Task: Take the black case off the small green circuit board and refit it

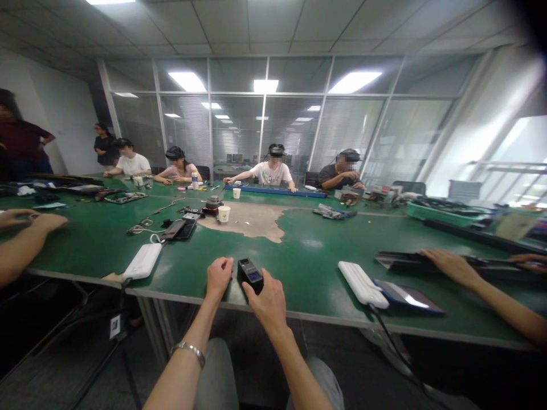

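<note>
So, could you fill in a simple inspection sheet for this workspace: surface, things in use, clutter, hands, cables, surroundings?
Surface: green table with an irregular brown patch.
Things in use: small black device with a screen, near the table's front edge.
Clutter: two paper cups, left white block, right white block, dark flat panel; assorted parts further off, too small to identify.
Hands: right hand grips the device; left hand is curled beside it, contents unclear.
Cables: black cable hangs from the right white block over the edge.
Surroundings: co-workers seated opposite, glass partition behind; neighbours' hands at both sides.
</note>
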`<action>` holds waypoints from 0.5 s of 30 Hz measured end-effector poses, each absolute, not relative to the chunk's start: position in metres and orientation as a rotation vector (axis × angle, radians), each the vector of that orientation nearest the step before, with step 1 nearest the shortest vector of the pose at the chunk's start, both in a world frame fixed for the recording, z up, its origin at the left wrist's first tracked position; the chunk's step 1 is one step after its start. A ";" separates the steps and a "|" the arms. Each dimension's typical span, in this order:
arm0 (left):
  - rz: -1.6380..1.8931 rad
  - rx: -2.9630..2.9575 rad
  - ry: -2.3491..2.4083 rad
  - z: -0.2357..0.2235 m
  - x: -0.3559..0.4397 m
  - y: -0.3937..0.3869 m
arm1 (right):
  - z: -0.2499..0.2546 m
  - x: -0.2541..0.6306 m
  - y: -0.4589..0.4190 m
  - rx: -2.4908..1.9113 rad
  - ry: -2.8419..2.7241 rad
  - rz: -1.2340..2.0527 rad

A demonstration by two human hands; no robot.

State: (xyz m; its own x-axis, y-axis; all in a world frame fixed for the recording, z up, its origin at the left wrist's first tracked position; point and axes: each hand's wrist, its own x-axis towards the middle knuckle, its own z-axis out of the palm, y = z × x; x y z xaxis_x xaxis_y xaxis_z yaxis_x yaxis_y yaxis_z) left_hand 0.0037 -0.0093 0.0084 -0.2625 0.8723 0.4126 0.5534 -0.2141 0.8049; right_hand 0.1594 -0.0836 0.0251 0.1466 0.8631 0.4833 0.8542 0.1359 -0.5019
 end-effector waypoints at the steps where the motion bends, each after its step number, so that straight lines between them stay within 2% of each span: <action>1: 1.471 1.685 1.743 0.009 0.004 -0.010 | 0.025 0.159 -0.083 -1.659 -1.666 0.009; 15: 1.472 1.677 1.711 0.004 0.003 -0.007 | 0.030 0.158 -0.084 -1.684 -1.698 0.051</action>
